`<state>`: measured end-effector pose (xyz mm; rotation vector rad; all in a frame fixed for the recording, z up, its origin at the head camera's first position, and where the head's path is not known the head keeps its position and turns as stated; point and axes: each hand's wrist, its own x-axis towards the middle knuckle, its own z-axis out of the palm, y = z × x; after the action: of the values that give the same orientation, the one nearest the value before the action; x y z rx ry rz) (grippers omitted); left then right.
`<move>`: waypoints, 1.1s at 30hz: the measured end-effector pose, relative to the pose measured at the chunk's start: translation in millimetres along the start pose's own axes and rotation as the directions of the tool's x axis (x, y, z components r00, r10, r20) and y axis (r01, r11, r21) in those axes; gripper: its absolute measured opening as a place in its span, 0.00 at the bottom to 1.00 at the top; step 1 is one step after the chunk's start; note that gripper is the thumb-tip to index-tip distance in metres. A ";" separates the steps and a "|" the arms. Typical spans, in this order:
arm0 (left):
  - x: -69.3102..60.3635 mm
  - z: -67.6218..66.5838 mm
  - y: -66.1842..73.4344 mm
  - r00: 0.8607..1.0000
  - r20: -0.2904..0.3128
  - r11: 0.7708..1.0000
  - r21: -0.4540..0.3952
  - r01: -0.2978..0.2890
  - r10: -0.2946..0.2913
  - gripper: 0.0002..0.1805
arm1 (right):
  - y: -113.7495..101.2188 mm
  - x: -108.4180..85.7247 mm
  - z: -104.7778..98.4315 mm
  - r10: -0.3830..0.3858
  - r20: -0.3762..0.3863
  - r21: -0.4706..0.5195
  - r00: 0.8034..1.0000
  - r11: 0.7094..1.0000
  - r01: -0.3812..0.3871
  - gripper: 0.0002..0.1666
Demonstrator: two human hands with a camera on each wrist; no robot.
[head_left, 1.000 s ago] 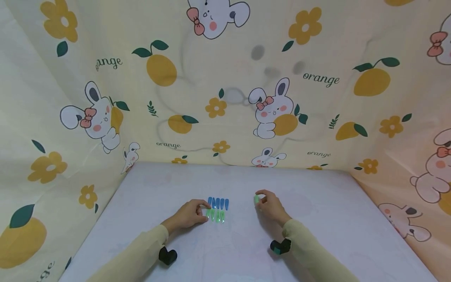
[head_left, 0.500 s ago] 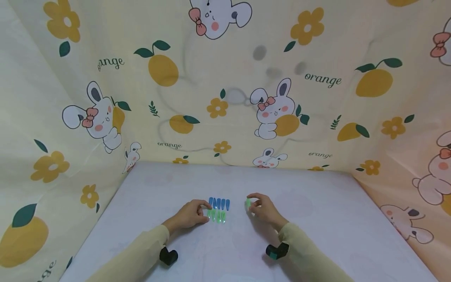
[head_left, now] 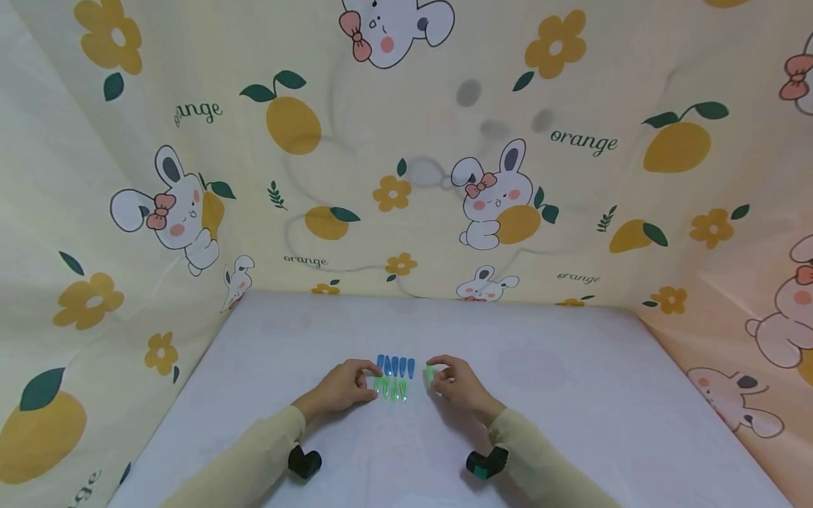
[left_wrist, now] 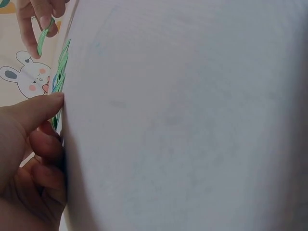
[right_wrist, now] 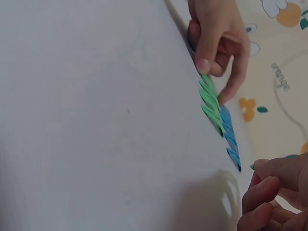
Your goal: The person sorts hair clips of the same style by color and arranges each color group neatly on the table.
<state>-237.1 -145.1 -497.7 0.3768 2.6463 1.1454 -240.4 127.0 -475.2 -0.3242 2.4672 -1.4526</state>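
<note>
Several blue false nails (head_left: pixel 395 366) lie side by side in a row on the white table. Just in front of them runs a row of several green false nails (head_left: pixel 394 389). At that row's left end, my left hand (head_left: pixel 343 384) has its thumb and index finger at the two ends of the outermost green nail (head_left: pixel 377 385), pinching it lengthwise. My right hand (head_left: pixel 460 384) pinches another green false nail (head_left: pixel 429 373) between thumb and index finger, just right of the rows. In the left wrist view this held nail (left_wrist: pixel 44 36) appears above the table surface; in the right wrist view fingers mostly hide it.
The white table (head_left: pixel 571 409) extends on both sides of the hands. A cream curtain (head_left: pixel 356 169) with rabbits and oranges stands behind it and at the sides. Black wrist cameras (head_left: pixel 487 463) hang under both cream sleeves (head_left: pixel 540 451).
My right hand has moved left with the green false nail, closing in on the rows. The left hand and the laid-out false nails have stayed in place.
</note>
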 end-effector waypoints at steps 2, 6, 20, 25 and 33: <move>-0.2 -0.4 0.3 1.000 0.001 1.000 0.000 -0.004 0.004 0.21 | -1.4 -0.5 4.0 -0.007 0.008 0.001 1.000 1.000 0.007 0.24; -0.4 -0.5 0.4 1.000 0.002 1.000 0.001 -0.007 0.007 0.21 | -2.9 -0.6 10.8 -0.018 0.026 -0.001 0.999 1.000 0.019 0.25; -0.8 -1.4 0.5 1.000 0.000 1.000 -0.005 -0.007 0.007 0.21 | 1.2 2.9 25.9 -0.060 0.078 -0.036 0.995 0.997 0.063 0.22; -0.6 -1.6 0.2 1.000 0.000 1.000 -0.007 -0.010 0.010 0.21 | -1.4 3.6 28.6 -0.090 0.061 -0.104 0.994 0.990 0.096 0.21; 0.6 -0.2 -2.6 1.000 0.002 1.000 -0.006 -0.008 0.008 0.21 | -1.1 6.8 28.6 -0.071 0.037 -0.225 0.997 0.971 0.077 0.22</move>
<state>-238.1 -146.8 -499.6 0.3879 2.6417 1.1540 -237.3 100.8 -488.3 -0.4831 2.6266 -1.1841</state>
